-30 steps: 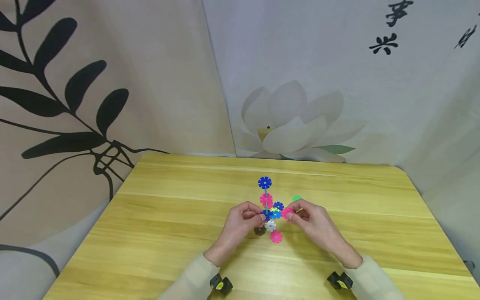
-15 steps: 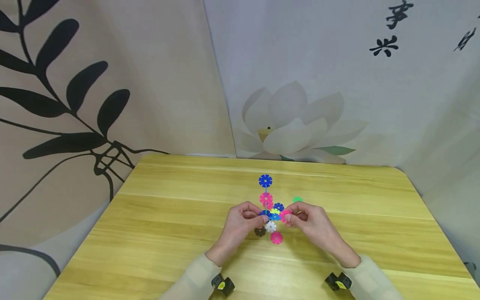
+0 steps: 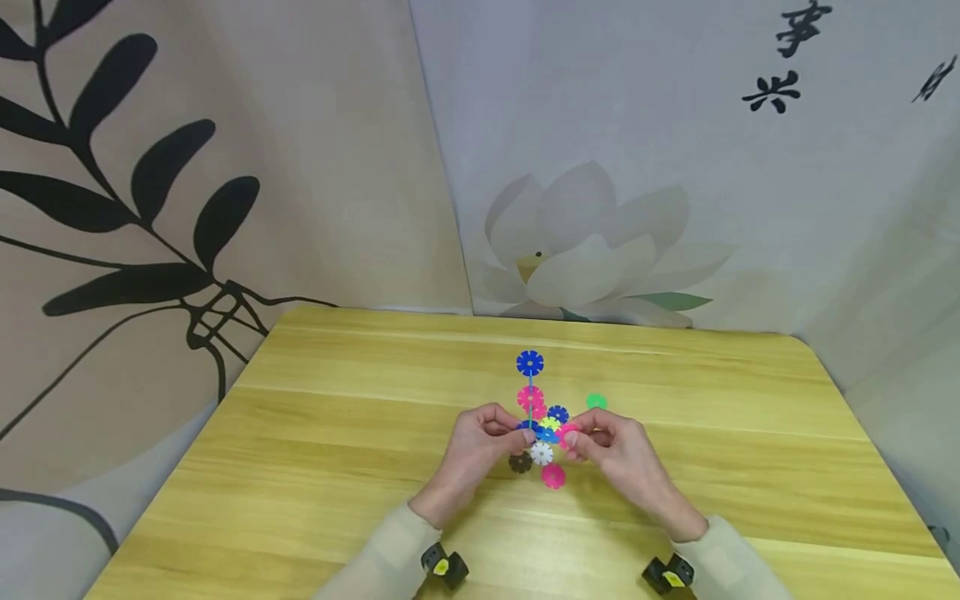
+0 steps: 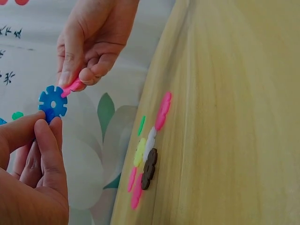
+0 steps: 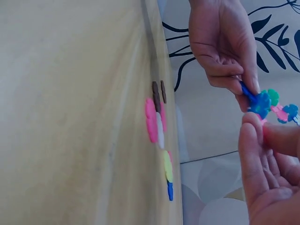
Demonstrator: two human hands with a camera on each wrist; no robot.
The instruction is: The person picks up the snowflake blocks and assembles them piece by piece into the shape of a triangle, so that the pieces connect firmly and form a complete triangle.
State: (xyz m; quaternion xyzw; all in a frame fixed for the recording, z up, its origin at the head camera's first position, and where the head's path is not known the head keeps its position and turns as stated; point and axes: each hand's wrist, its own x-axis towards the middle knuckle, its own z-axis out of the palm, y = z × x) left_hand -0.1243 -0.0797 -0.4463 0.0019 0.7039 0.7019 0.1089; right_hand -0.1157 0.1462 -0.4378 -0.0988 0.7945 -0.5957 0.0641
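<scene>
My left hand (image 3: 480, 446) pinches a dark blue snowflake disc (image 5: 247, 91) between thumb and fingertips. That disc belongs to a linked chain of toothed plastic discs, with a pink disc (image 3: 531, 398) and a blue disc (image 3: 530, 362) at its far end. A lighter blue disc (image 4: 52, 102) stands out from the chain toward the right. Thumb and forefinger of my right hand (image 3: 622, 450) pinch a pink snowflake disc (image 4: 71, 87), its edge right at a notch of the lighter blue disc. Fingertips hide part of both pinched discs.
Loose discs lie on the wooden table (image 3: 337, 467) beneath the hands: white (image 3: 542, 453), brown (image 3: 521, 462), pink (image 3: 553, 476) and yellow (image 3: 550, 423) among them. A green disc (image 3: 597, 402) lies beyond the right hand. A printed curtain (image 3: 337, 167) hangs behind the table.
My right hand has moved a little to the left, bringing the pink disc up against the lighter blue one. My left hand and the chain have barely moved.
</scene>
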